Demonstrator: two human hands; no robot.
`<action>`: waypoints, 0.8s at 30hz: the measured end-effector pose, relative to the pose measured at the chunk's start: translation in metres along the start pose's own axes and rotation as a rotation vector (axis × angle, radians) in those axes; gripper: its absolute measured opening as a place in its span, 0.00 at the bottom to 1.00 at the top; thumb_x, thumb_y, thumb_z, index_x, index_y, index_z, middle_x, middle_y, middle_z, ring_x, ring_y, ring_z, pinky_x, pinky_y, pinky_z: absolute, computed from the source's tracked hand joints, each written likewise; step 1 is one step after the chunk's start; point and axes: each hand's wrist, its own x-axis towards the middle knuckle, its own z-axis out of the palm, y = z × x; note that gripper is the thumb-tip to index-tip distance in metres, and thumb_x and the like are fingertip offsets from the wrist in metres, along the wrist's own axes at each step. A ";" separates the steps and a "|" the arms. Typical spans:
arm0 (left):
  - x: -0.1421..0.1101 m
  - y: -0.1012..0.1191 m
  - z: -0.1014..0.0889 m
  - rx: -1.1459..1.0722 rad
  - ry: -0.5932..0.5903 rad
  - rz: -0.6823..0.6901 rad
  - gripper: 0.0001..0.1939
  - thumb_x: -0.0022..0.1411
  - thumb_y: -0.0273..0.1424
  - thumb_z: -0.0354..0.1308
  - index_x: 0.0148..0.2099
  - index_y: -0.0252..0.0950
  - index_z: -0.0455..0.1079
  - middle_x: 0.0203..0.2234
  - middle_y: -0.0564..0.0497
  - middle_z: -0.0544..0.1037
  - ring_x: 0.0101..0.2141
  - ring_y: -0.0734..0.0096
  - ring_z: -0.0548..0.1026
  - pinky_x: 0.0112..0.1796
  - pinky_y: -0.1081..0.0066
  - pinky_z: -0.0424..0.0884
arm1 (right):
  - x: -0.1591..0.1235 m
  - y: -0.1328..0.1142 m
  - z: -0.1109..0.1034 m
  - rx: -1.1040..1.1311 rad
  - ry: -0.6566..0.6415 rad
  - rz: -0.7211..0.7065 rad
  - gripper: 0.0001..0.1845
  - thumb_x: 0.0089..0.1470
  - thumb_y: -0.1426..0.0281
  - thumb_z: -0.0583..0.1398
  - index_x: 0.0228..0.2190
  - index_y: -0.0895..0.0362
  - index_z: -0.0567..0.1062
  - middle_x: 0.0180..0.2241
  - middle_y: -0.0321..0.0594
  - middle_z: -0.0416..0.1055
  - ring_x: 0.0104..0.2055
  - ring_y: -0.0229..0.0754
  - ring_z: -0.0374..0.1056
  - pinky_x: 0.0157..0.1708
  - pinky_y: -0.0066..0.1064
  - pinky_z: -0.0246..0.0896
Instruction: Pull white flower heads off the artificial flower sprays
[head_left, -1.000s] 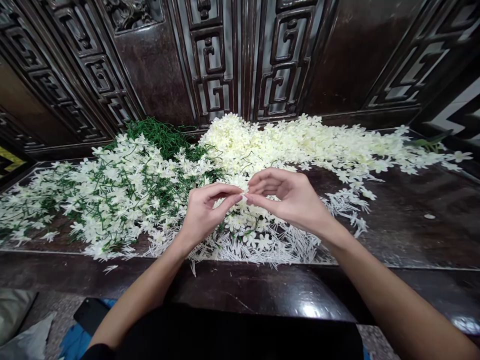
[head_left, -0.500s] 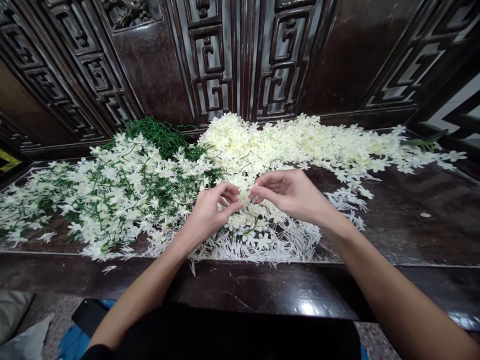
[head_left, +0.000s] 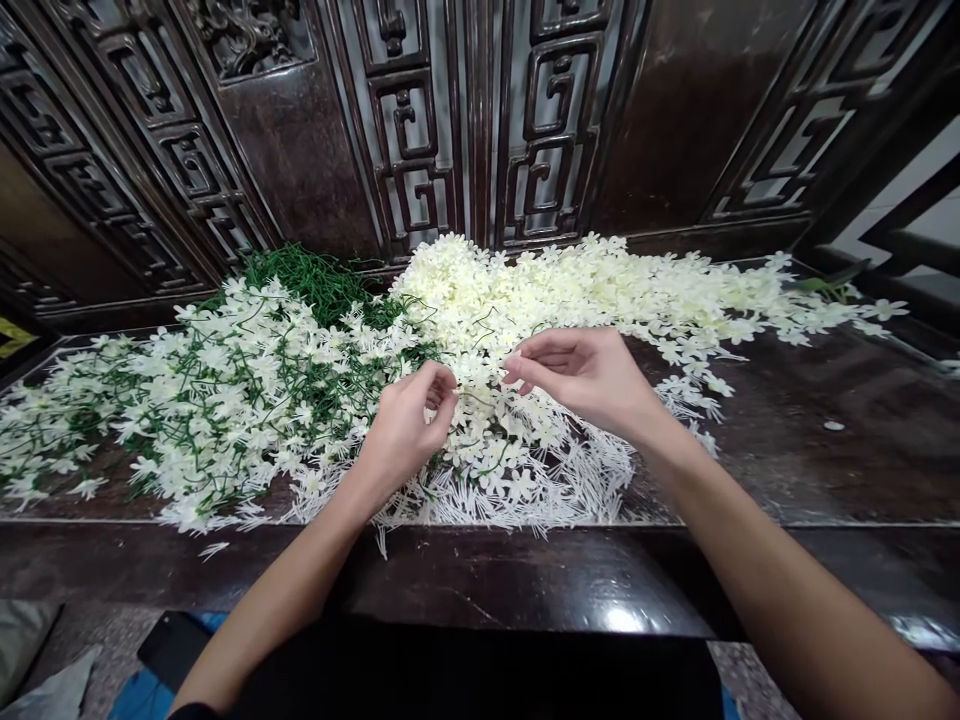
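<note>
My left hand [head_left: 409, 422] is closed, thumb and forefinger pressed together over the middle of the flower pile. A thin stem shows beside its fingertips, but I cannot tell whether it is held. To the right, my right hand [head_left: 585, 378] pinches with thumb and forefinger; whatever is between them is too small to make out. Beneath and behind both hands lie loose white artificial blossoms [head_left: 555, 290]. White flowers on green stems [head_left: 232, 390] are heaped left of my left hand. Thin white stamen sticks [head_left: 540, 490] lie below the hands.
A tangle of green plastic stems [head_left: 307, 285] sits at the back. Everything lies on a dark wooden bench [head_left: 810, 470] against a carved lattice back [head_left: 480, 130]. A small white disc [head_left: 833, 426] is on the right. A dark phone-like object [head_left: 171, 645] is below the bench's front edge.
My hands have drawn apart; the left has moved left and its fingers have closed further. My right hand keeps its pinch. The view has shifted slightly.
</note>
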 end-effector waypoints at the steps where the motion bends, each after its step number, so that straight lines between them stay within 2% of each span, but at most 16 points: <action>1: 0.000 0.001 -0.001 -0.042 0.064 0.013 0.04 0.59 0.22 0.54 0.36 0.35 0.66 0.29 0.51 0.74 0.30 0.72 0.73 0.31 0.70 0.75 | 0.000 0.001 -0.001 0.004 0.030 -0.018 0.06 0.48 0.68 0.65 0.29 0.57 0.79 0.28 0.41 0.77 0.27 0.40 0.74 0.29 0.36 0.75; 4: 0.001 0.006 -0.003 -0.211 0.187 0.016 0.05 0.58 0.22 0.57 0.38 0.34 0.67 0.31 0.50 0.75 0.32 0.73 0.74 0.35 0.70 0.76 | -0.001 0.002 -0.001 0.019 0.096 -0.057 0.05 0.48 0.68 0.66 0.29 0.56 0.80 0.28 0.40 0.78 0.27 0.40 0.74 0.29 0.35 0.76; 7: 0.001 0.011 -0.005 -0.394 0.252 0.007 0.06 0.57 0.22 0.59 0.39 0.34 0.69 0.33 0.50 0.74 0.34 0.72 0.74 0.38 0.69 0.76 | -0.001 0.002 -0.001 0.038 0.121 -0.044 0.05 0.46 0.69 0.67 0.29 0.54 0.81 0.28 0.39 0.78 0.27 0.40 0.75 0.28 0.34 0.76; 10: 0.000 0.016 -0.006 -0.470 0.290 0.007 0.06 0.55 0.21 0.61 0.38 0.33 0.71 0.32 0.50 0.75 0.34 0.73 0.74 0.38 0.70 0.76 | 0.000 0.001 0.001 0.051 0.113 -0.006 0.04 0.43 0.72 0.68 0.27 0.54 0.82 0.26 0.39 0.78 0.24 0.40 0.75 0.25 0.33 0.76; 17: 0.000 0.016 -0.006 -0.598 0.303 -0.036 0.07 0.53 0.21 0.64 0.35 0.34 0.72 0.31 0.51 0.76 0.34 0.72 0.76 0.39 0.69 0.76 | 0.000 0.002 0.005 0.040 0.040 -0.044 0.04 0.45 0.73 0.67 0.28 0.53 0.82 0.27 0.39 0.79 0.26 0.40 0.75 0.26 0.35 0.77; 22: 0.000 0.013 -0.006 -0.888 0.290 -0.063 0.13 0.52 0.19 0.63 0.37 0.36 0.64 0.27 0.54 0.74 0.42 0.63 0.78 0.50 0.59 0.73 | -0.002 0.002 0.006 -0.008 -0.004 -0.097 0.04 0.48 0.72 0.64 0.28 0.54 0.81 0.29 0.40 0.79 0.29 0.42 0.75 0.29 0.39 0.76; 24: 0.000 0.014 -0.007 -0.934 0.274 -0.066 0.16 0.53 0.18 0.62 0.40 0.37 0.61 0.26 0.55 0.74 0.41 0.62 0.79 0.50 0.56 0.73 | -0.002 0.001 0.007 -0.038 0.015 -0.123 0.04 0.49 0.72 0.63 0.29 0.55 0.81 0.33 0.42 0.78 0.34 0.44 0.75 0.34 0.42 0.76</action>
